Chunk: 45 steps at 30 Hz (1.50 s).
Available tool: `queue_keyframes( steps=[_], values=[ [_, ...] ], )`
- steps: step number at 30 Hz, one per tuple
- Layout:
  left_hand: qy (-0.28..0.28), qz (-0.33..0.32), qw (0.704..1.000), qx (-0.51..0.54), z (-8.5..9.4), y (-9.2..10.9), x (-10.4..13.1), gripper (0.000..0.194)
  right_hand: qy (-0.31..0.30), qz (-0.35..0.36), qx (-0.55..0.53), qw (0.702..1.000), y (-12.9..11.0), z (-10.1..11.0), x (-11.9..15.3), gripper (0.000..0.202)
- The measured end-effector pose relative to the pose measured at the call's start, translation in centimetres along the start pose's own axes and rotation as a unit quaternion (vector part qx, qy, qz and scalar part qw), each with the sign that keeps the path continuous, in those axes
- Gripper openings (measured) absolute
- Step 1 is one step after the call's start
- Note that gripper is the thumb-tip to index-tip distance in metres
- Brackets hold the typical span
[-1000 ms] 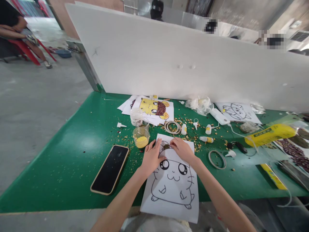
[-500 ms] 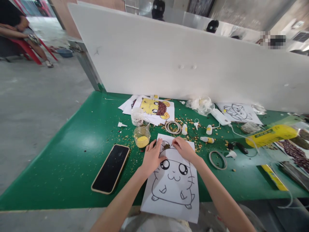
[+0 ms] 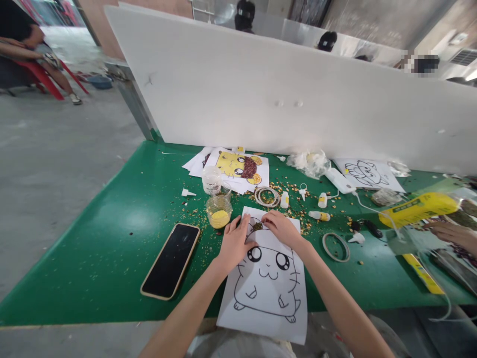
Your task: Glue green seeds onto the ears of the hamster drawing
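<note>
A white sheet with a hamster line drawing (image 3: 269,293) lies before me, its lower edge past the table's front. My left hand (image 3: 235,242) rests flat on its upper left part, fingers stretched out. My right hand (image 3: 278,226) is at the drawing's top, fingers bent together beside the hamster's ear; anything in the fingertips is too small to make out. Small dark greenish grains (image 3: 257,226) cover part of that ear, between the hands. Just left of the sheet stands a clear plastic jar (image 3: 219,211) with yellow grains in it.
A phone (image 3: 171,261) lies left. Behind are a finished hamster picture (image 3: 238,166), tape rolls (image 3: 267,197), small glue bottles (image 3: 319,216) and scattered grains. A yellow bag (image 3: 419,209) is at right, near another person's hand (image 3: 452,236). A white partition (image 3: 261,84) borders the back.
My right hand has shifted slightly left towards the grains on the ear. My left hand stays put. Another person's hand has come in at the right edge.
</note>
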State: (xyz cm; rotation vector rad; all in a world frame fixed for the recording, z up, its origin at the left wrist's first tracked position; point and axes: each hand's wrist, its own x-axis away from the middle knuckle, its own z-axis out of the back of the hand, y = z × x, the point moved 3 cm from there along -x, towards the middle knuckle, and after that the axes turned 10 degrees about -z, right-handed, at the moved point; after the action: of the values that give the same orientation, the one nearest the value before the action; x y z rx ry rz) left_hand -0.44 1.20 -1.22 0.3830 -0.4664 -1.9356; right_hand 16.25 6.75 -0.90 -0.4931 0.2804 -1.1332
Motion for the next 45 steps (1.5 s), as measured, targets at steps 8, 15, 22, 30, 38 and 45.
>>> queue_keyframes(
  steps=[8, 15, 22, 30, 38, 45],
  values=[
    [0.004, 0.001, 1.000, -0.001, 0.1, 0.1, 0.0, 0.074, 0.015, -0.027, 0.011, 0.999, 0.3, -0.6, 0.0, 0.013],
    [0.005, -0.003, 1.000, -0.001, -0.1, 0.0, 0.1, 0.075, 0.014, -0.034, -0.027, 0.999, -1.0, -0.2, 1.0, 0.010],
    [0.006, -0.001, 1.000, 0.000, 0.0, 0.1, 0.1, 0.075, 0.028, -0.050, -0.080, 0.995, -1.4, -0.1, 0.9, 0.011],
    [0.003, 0.000, 1.000, 0.001, 0.0, 0.0, 0.1, 0.075, 0.036, -0.060, -0.142, 0.987, 0.1, -0.4, 0.3, 0.010],
    [0.002, 0.000, 1.000, 0.002, -0.1, 0.0, 0.0, 0.074, 0.024, -0.076, -0.163, 0.983, 0.1, -0.5, 0.0, 0.005],
    [0.001, -0.001, 1.000, 0.002, -0.1, -0.1, 0.0, 0.073, 0.016, -0.100, -0.160, 0.982, -0.5, -0.5, -0.1, 0.005]
  ],
)
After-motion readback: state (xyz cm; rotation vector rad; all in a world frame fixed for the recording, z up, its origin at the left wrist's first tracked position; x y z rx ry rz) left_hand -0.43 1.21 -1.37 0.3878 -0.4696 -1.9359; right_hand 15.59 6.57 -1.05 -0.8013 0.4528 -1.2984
